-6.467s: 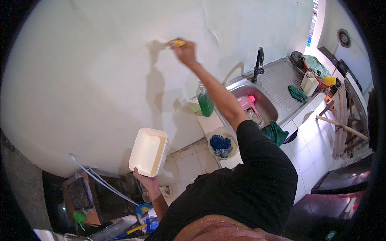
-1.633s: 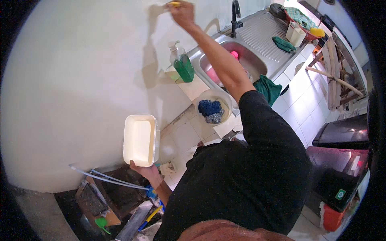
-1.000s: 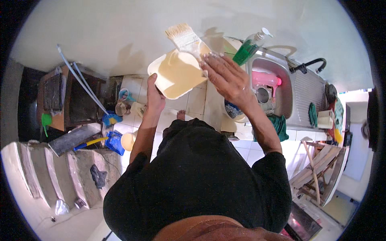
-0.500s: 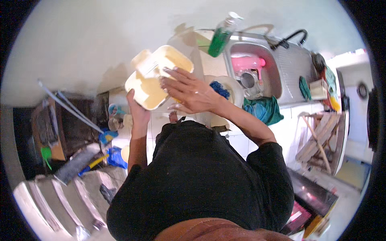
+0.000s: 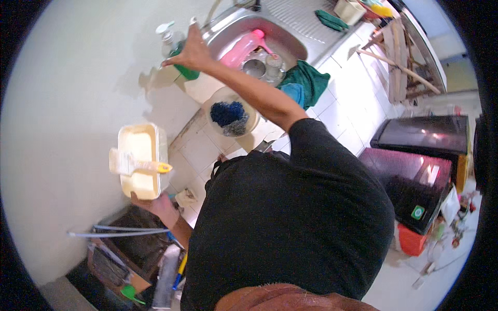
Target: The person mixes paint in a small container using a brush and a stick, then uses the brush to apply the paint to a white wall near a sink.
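My left hand (image 5: 154,203) grips the lower end of a cream rectangular plastic tub (image 5: 147,137) near the wall. Across the tub's top lies a wide paintbrush (image 5: 124,163) with a yellow-tipped handle; its bristles stick out past the left rim. Reaching to the far side, my right hand (image 5: 192,54) has its fingers spread and holds nothing I can see. It overlaps a pump bottle (image 5: 189,73) of green liquid; whether they touch I cannot tell. A round pale bowl (image 5: 213,98) with a dark blue scrubbing pad (image 5: 228,112) and grey scourer sits below my right forearm.
The steel sink (image 5: 295,40) holds a pink bottle (image 5: 239,50) and metal and clear vessels. A green cloth (image 5: 311,80) hangs over its front edge. Dark boxy things (image 5: 415,181) stand at the right, a wooden rack (image 5: 399,62) beyond. Clutter fills the lower left.
My right hand has left the tub and moved up to the pump bottle. My left hand holds the tub further left and lower, with the paintbrush now across it. The view has turned.
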`<act>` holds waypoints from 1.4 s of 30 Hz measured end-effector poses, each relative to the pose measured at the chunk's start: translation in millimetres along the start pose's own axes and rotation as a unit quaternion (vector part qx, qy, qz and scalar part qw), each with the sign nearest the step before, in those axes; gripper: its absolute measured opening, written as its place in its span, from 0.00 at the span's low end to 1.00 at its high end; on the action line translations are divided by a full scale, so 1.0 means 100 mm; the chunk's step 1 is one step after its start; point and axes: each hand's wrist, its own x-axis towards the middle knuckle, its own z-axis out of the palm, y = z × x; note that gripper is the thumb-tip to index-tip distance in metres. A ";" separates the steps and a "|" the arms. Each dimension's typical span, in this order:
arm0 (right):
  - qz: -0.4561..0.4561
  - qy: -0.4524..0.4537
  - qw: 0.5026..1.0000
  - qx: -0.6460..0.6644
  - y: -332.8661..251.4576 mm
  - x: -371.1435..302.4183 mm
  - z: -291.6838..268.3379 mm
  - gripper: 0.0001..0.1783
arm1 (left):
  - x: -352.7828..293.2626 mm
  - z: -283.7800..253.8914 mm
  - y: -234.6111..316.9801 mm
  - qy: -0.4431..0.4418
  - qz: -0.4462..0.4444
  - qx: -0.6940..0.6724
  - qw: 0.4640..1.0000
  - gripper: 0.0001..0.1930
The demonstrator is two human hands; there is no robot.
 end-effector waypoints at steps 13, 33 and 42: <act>0.045 -0.037 0.991 0.118 0.06 0.02 0.09 0.64 | -0.01 -0.03 0.07 -0.036 0.102 0.152 0.982 0.34; 0.047 0.262 0.963 -0.033 2.04 0.36 -3.23 0.58 | -0.45 0.53 -0.02 0.056 -0.001 -0.045 0.997 0.30; -0.069 0.263 0.962 -0.019 3.05 0.83 -3.06 0.59 | -0.83 0.51 -0.15 0.085 0.058 -0.042 0.994 0.29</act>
